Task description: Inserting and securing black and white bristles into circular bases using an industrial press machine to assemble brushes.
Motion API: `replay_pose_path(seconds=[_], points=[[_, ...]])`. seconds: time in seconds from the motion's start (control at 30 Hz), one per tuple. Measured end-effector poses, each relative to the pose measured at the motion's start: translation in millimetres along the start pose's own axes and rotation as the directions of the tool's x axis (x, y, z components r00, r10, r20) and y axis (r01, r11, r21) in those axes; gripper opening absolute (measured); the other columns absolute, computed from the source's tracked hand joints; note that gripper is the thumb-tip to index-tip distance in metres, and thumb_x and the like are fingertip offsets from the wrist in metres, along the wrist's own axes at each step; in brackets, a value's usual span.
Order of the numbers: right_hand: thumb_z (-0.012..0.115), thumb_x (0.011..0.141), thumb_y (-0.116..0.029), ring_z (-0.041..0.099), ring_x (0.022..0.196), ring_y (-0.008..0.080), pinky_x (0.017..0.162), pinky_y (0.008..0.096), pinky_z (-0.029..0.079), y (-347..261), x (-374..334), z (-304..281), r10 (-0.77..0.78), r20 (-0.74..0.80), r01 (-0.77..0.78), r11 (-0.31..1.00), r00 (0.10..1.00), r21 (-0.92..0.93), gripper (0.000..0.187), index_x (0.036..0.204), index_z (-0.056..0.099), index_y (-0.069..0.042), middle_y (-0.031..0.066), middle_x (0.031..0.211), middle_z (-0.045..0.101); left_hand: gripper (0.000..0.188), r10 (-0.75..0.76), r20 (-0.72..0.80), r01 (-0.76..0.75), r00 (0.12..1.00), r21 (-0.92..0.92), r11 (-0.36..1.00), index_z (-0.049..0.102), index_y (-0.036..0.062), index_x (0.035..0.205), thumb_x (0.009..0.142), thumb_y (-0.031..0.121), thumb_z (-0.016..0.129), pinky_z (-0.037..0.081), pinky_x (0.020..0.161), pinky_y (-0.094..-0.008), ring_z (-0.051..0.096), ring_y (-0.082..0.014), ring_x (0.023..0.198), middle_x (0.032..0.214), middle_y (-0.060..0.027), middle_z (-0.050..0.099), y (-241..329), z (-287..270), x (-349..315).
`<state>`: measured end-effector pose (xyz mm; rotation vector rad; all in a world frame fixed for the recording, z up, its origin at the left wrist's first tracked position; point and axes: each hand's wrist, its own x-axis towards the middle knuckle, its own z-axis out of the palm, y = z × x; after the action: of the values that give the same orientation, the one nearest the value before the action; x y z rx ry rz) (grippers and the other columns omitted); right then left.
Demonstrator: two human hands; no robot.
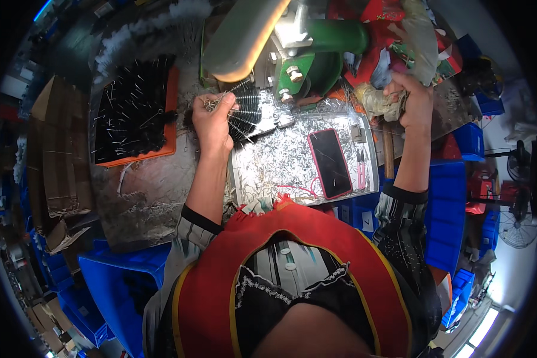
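My left hand (213, 122) is closed on the wire stems of a bunch of small twisted-wire brushes (244, 110). Their black bristled ends fan out to the right, beneath the rounded pale part (244, 48) of a green machine (316, 62). To the machine's right, my right hand (416, 104) curls its fingers around a lumpy tan bundle (379, 102) that looks wrapped in strips; what lies inside is hidden. Below that bundle a wooden handle (389, 152) points toward me. An orange tray (172, 116) at the left is heaped with black wire brushes (134, 107).
In front of me lies a shallow tray (262, 179) strewn with metal clippings. A phone (330, 164) in a red case and pink-handled snips (361, 170) rest in it. Blue bins (122, 277) flank me, a cardboard box (62, 143) stands left, and a fan (516, 224) right.
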<state>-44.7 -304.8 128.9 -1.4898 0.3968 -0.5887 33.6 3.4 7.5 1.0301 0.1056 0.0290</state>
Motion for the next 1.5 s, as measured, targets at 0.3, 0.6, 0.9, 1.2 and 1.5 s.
replay_pose_path(seconds=[0.3,0.6,0.9,1.2,1.5], points=[[0.061,0.072,-0.011,0.049,0.048,0.0179,0.052,0.0295,0.041,-28,1,8,0.140,0.031,-0.137,0.989,0.990,-0.062,0.021,0.056,0.050,-0.002,0.0082,0.050,0.047,0.028,0.131,-0.140,-0.129,0.981,0.024,0.991,0.043,0.0035,0.085,0.073,-0.009,0.065,0.051,0.058,-0.0280,0.058,-0.0180,0.063,0.079,-0.0131,0.058,-5,10,3],[0.062,0.072,-0.013,0.050,0.046,0.0161,0.047,0.0254,0.040,-38,-7,10,-0.165,0.061,0.172,0.976,0.984,-0.133,0.015,0.064,0.054,-0.002,0.0085,0.056,0.052,0.028,0.142,-0.194,-0.148,0.971,-0.013,0.989,0.042,0.0017,0.085,0.072,-0.009,0.064,0.050,0.059,-0.0268,0.057,-0.0177,0.062,0.078,-0.0135,0.055,-7,19,-1],[0.063,0.068,-0.005,0.055,0.048,0.0179,0.047,0.0276,0.043,66,11,-16,-0.136,0.067,0.115,0.960,0.988,0.255,0.010,0.066,0.057,0.004,0.0106,0.056,0.056,0.027,0.087,-0.160,-0.110,0.983,-0.142,0.984,0.039,0.0023,0.091,0.077,-0.007,0.060,0.051,0.065,-0.0289,0.057,-0.0180,0.065,0.080,-0.0142,0.056,-14,12,2],[0.065,0.069,-0.017,0.049,0.042,0.0152,0.045,0.0268,0.039,-41,9,-2,-0.005,0.155,0.025,0.992,0.988,-0.125,0.021,0.061,0.054,-0.001,0.0084,0.050,0.052,0.025,0.094,-0.203,-0.113,0.975,-0.086,0.990,0.039,0.0016,0.092,0.079,-0.005,0.060,0.050,0.066,-0.0285,0.056,-0.0173,0.065,0.080,-0.0136,0.055,-12,20,4],[0.058,0.071,-0.001,0.051,0.049,0.0182,0.055,0.0315,0.046,60,-7,7,-0.328,-0.029,0.326,0.920,0.944,0.219,0.006,0.073,0.056,0.004,0.0083,0.054,0.051,0.031,0.165,-0.122,-0.159,0.979,0.054,0.986,0.040,0.0005,0.096,0.079,0.006,0.066,0.047,0.064,-0.0253,0.055,-0.0145,0.069,0.080,-0.0115,0.056,-11,15,10]])
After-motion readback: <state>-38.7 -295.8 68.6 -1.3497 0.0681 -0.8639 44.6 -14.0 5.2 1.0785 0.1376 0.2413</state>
